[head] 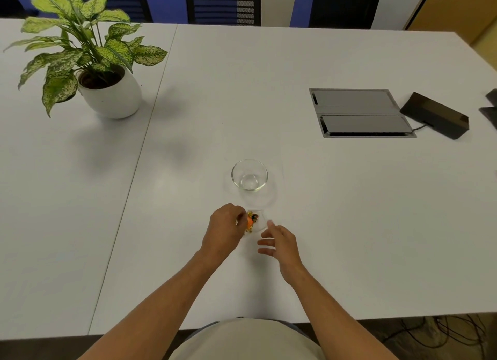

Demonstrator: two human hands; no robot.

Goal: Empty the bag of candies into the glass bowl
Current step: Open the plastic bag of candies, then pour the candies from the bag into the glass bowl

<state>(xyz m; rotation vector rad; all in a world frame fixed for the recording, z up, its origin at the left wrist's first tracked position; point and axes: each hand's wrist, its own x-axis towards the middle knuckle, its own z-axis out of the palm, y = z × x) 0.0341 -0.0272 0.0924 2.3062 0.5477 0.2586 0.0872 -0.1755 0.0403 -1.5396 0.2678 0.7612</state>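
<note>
The left hand (224,222) pinches the small clear plastic bag of orange and gold candies (252,222) on the white table (322,225), right hand (279,242) loose alongside, empty clear glass bowl (249,174) near at twelve o'clock.

Both forearms are bare from the bottom edge of the view up to the wrists, with no sleeve, watch, bracelet or ring showing. The left hand (224,226) and right hand (279,242) wear no gloves. Well behind the fingers, at the bottom edge, the torso shows a pale beige top (246,341), with a thin strip of blue-grey cloth along its upper rim.
</note>
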